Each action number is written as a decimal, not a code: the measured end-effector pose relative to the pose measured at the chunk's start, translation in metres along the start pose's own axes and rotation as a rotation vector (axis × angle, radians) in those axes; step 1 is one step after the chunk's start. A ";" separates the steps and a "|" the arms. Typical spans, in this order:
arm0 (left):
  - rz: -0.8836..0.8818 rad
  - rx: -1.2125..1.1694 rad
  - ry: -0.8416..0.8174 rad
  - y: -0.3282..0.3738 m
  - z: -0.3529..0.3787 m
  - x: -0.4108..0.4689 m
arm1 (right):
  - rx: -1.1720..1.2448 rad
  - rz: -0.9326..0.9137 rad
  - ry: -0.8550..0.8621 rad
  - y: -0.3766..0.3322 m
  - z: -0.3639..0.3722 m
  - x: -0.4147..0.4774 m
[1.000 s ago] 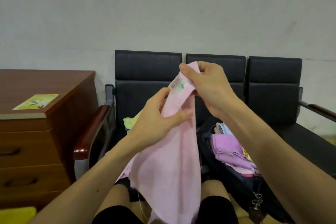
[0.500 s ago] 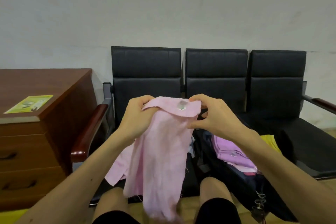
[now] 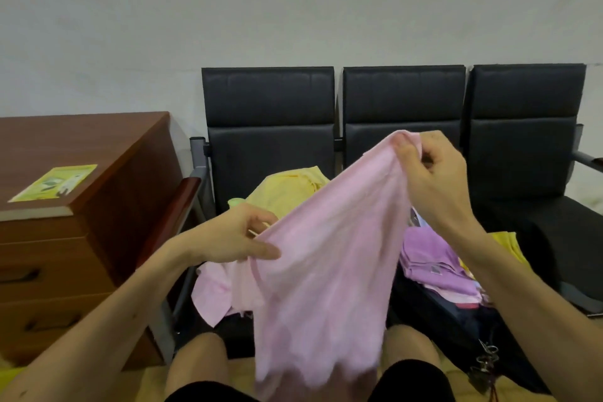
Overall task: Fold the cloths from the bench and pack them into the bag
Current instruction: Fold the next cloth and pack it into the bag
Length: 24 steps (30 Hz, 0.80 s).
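Note:
A light pink cloth (image 3: 326, 258) hangs stretched between my hands in front of the black bench (image 3: 267, 101). My right hand (image 3: 430, 179) pinches its upper corner, held high. My left hand (image 3: 241, 235) grips the lower left edge, thumb on top. The cloth's lower part drapes blurred over my knees. A dark bag (image 3: 450, 313) stands open on the middle seat with folded purple and pink cloths (image 3: 430, 258) inside. A yellow cloth (image 3: 290, 189) and another pink cloth (image 3: 212, 294) lie on the left seat.
A brown wooden drawer cabinet (image 3: 81, 206) with a green leaflet (image 3: 54, 183) on top stands left of the bench's red-brown armrest (image 3: 169, 222). A second yellow cloth (image 3: 509, 245) lies right of the bag. The right seat (image 3: 554, 232) is bare.
My hands have pulled apart: the right rose to the right with the corner, the left dropped down and left, spreading the pink cloth diagonally. The view shifted so the yellow cloth shows.

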State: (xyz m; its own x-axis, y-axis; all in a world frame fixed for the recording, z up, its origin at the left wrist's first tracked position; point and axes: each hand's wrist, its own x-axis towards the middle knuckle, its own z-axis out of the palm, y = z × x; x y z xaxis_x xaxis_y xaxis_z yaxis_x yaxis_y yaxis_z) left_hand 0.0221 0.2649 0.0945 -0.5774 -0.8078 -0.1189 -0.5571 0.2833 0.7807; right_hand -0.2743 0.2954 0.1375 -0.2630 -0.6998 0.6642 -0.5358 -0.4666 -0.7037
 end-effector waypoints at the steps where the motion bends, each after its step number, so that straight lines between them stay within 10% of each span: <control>1: -0.014 0.029 -0.017 -0.007 0.000 0.002 | 0.043 0.014 0.016 0.003 0.000 0.001; 7: -0.187 0.219 0.032 -0.052 0.006 0.008 | 0.109 0.134 0.059 0.022 0.001 -0.003; 24: -0.292 -0.888 0.734 -0.088 0.056 0.022 | 0.155 0.740 0.133 0.142 0.026 -0.072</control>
State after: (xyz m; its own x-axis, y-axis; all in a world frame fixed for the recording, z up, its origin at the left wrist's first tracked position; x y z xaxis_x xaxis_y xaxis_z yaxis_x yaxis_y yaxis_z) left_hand 0.0256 0.2513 -0.0113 0.1444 -0.9672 -0.2089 0.1648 -0.1847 0.9689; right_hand -0.3103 0.2652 -0.0172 -0.6090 -0.7928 0.0241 -0.0663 0.0207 -0.9976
